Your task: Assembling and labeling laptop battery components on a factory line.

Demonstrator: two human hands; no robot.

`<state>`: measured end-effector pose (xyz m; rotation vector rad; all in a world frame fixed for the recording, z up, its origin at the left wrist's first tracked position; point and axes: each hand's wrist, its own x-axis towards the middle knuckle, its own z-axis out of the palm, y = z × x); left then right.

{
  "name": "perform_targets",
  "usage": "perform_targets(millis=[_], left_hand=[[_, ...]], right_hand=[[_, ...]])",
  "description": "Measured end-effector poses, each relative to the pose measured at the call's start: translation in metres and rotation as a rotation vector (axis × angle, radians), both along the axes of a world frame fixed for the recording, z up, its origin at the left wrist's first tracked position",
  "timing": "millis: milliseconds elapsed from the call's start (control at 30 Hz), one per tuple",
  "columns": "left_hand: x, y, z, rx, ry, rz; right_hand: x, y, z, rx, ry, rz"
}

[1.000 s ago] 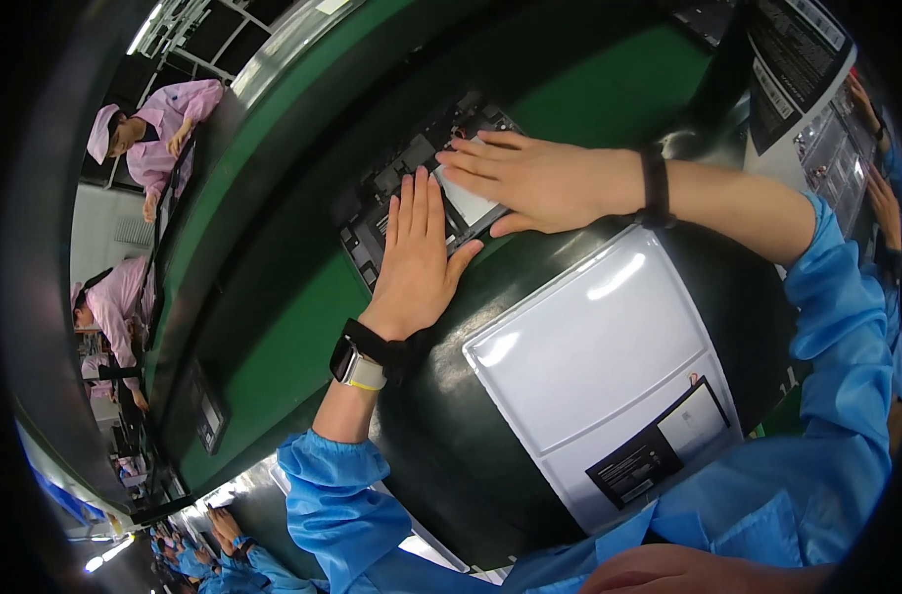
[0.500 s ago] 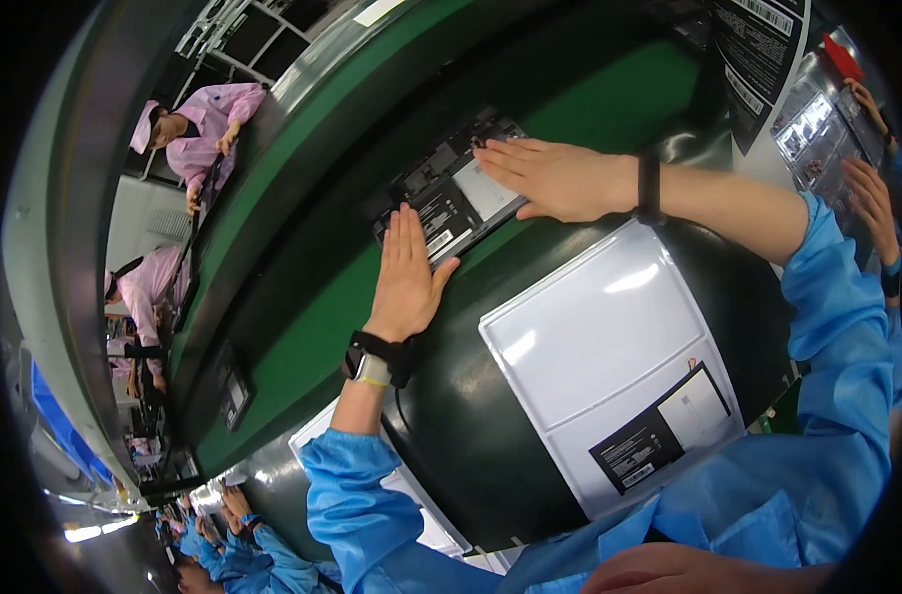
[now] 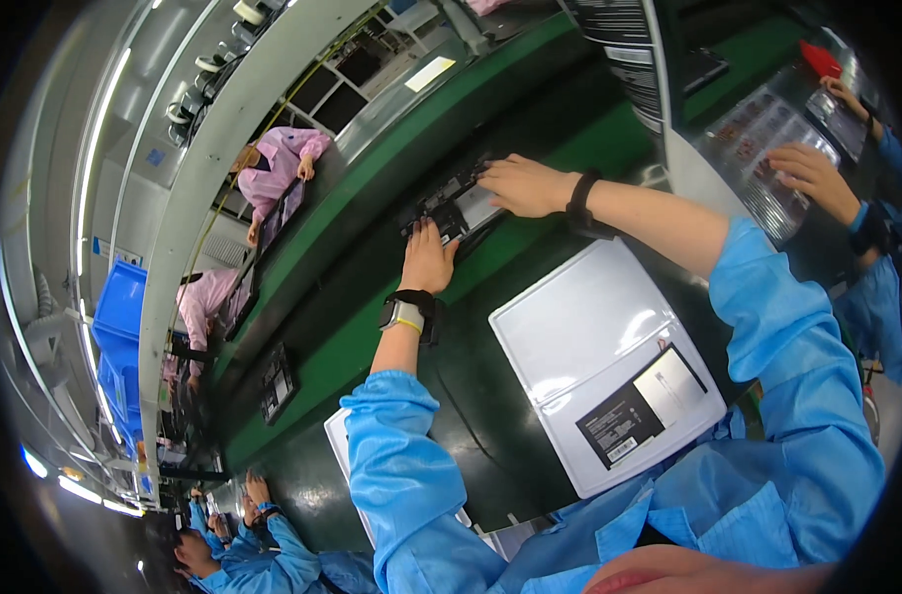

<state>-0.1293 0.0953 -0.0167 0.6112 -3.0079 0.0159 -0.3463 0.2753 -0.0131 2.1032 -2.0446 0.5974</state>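
Note:
A flat black electronic unit (image 3: 451, 218), open on top with a black-and-silver battery in it, lies on the green belt (image 3: 322, 342) ahead of me. My left hand (image 3: 428, 261) rests its outstretched fingers on the unit's near left part. Flat across its right end lies my right hand (image 3: 530, 186), fingers extended and close together. Neither hand is wrapped round anything. Closer to me, a white tray (image 3: 574, 312) holds another flat battery (image 3: 624, 421), half black and half silver.
Another black unit (image 3: 278, 384) sits on the belt to the left. A printed sheet (image 3: 624, 59) hangs at the upper right. Beyond it, a co-worker's hand (image 3: 815, 178) is over a clear parts tray (image 3: 758, 139). People in pink work across the belt.
My view has swung, so the surroundings sit farther right. Both hands stay on the black unit, which now appears slightly farther onto the belt.

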Motion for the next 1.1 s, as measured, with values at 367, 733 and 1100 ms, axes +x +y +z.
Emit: perform_targets(millis=[367,733,1100], left_hand=[[0.015,0.055,0.007,1.067,0.224,0.037],[0.048,0.041,-0.075,1.461,1.018,-0.026],[0.042,0.052,-0.07,1.232,0.88,0.02]], right_hand=[[0.031,0.136,0.008,0.235,-0.344,-0.041],[0.033,0.203,-0.059,-0.07,-0.545,-0.038],[0.035,0.208,-0.055,-0.055,-0.511,-0.037]])
